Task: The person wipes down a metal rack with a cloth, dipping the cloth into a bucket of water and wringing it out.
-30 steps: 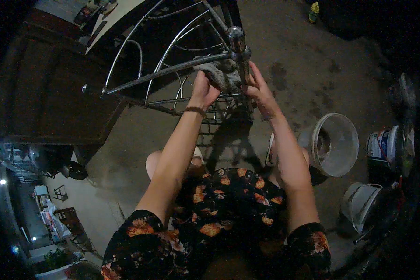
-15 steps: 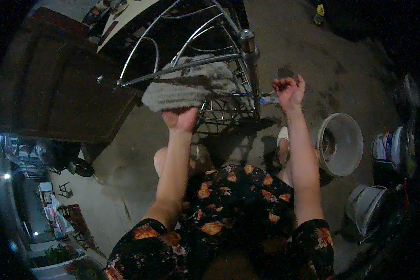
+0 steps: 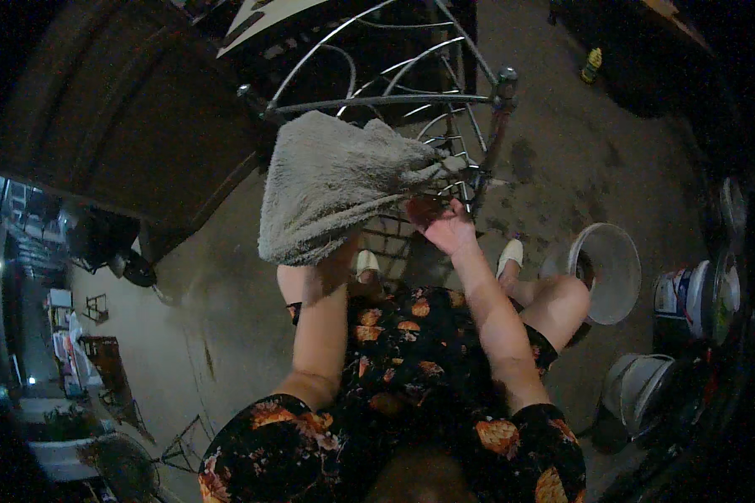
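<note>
A grey fluffy cloth hangs bunched in front of a shiny metal rack with curved bars. My left hand is under the cloth's lower edge and grips it; the cloth hides its fingers. The cloth's narrow right end reaches toward the rack's corner post. Just below that end is my right hand, palm up, its fingers loosely curled and apart, partly in shadow. Nothing shows in its palm.
To the right stand a pale bucket, a white tub and another handled pail. A yellow bottle stands at the far right. A dark wooden cabinet fills the upper left.
The cloth has come out from the rack's bars toward me and spread larger. My right hand has moved left, from beyond the post to beside the cloth. The view has shifted a little.
</note>
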The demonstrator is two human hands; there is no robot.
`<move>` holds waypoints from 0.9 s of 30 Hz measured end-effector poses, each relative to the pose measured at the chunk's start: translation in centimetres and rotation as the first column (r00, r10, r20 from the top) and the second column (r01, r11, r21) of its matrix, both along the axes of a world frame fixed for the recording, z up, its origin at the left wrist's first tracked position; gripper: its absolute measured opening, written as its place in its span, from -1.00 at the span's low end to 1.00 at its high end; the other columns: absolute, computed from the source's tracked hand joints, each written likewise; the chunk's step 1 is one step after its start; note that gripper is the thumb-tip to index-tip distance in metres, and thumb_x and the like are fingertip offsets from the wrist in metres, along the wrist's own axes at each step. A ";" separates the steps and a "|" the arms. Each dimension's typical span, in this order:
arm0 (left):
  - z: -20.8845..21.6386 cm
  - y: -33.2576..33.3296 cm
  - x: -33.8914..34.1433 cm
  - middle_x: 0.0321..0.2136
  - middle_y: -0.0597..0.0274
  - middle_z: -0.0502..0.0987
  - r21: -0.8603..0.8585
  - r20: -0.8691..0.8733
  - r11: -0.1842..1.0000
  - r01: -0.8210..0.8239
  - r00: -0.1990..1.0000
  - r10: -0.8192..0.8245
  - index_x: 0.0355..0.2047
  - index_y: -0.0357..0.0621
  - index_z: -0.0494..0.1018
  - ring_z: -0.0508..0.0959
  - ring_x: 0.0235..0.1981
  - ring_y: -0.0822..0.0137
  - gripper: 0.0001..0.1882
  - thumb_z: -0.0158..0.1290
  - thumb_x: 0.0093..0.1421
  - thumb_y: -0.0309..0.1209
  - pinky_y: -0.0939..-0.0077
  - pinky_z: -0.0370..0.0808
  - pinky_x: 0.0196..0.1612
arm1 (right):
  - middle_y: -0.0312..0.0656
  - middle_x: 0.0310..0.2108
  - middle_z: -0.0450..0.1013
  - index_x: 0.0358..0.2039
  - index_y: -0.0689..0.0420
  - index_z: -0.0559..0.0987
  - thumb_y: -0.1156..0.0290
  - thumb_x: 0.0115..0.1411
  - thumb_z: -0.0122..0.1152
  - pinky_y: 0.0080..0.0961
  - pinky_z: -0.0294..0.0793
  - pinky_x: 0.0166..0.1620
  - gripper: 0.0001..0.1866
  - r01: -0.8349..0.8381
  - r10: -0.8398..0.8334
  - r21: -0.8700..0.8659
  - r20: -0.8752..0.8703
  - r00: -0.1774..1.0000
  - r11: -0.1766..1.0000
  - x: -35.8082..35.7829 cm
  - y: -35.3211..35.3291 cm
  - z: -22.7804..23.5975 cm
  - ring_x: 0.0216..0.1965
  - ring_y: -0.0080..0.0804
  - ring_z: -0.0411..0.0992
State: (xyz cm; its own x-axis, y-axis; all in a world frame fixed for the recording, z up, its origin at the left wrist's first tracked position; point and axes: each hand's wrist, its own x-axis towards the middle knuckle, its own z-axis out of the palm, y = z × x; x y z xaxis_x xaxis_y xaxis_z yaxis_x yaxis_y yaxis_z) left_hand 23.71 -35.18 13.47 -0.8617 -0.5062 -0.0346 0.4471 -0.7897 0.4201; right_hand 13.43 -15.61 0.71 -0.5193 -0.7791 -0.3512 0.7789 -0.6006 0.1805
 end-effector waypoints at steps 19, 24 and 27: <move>-7.1 5.3 23.6 0.12 0.07 0.18 -0.628 0.744 0.066 0.775 0.574 0.341 0.08 -0.16 0.22 0.13 0.13 -0.09 -0.20 0.18 -0.18 -0.11 -0.06 0.11 0.12 | -0.21 -0.20 0.39 0.00 0.11 0.36 0.35 0.15 0.05 -0.16 0.38 -0.07 -0.62 0.109 0.011 0.274 -0.404 0.915 0.956 5.6 2.8 0.9 -0.13 -0.29 0.37; -5.8 4.9 31.0 0.12 0.06 0.17 -0.490 0.841 0.030 0.871 0.463 0.278 0.08 -0.17 0.22 0.13 0.13 -0.11 -0.17 0.20 -0.22 -0.12 -0.07 0.13 0.10 | -0.24 -0.20 0.39 0.04 0.04 0.30 0.36 0.18 0.00 -0.10 0.38 -0.11 -0.61 -0.006 0.117 0.270 -0.397 0.910 0.963 7.0 -3.6 -1.2 -0.16 -0.30 0.38; -3.0 4.3 31.5 0.12 0.06 0.17 -0.489 0.827 -0.042 0.871 0.479 0.294 0.07 -0.18 0.22 0.12 0.12 -0.12 -0.16 0.22 -0.24 -0.12 -0.07 0.14 0.10 | -0.22 -0.19 0.39 0.05 0.02 0.29 0.29 0.21 -0.08 -0.06 0.37 -0.10 -0.62 -0.039 0.076 0.143 -0.263 0.962 0.989 6.6 -7.1 0.2 -0.15 -0.27 0.38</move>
State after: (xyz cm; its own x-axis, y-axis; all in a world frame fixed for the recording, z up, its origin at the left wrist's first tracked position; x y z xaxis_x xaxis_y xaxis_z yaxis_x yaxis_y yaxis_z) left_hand 55.18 -30.89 10.45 -0.8498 -0.2653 -0.4555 -0.5198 0.5655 0.6403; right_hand 20.01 -22.71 0.94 -0.5642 -0.7652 -0.3101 0.8215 -0.5578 -0.1182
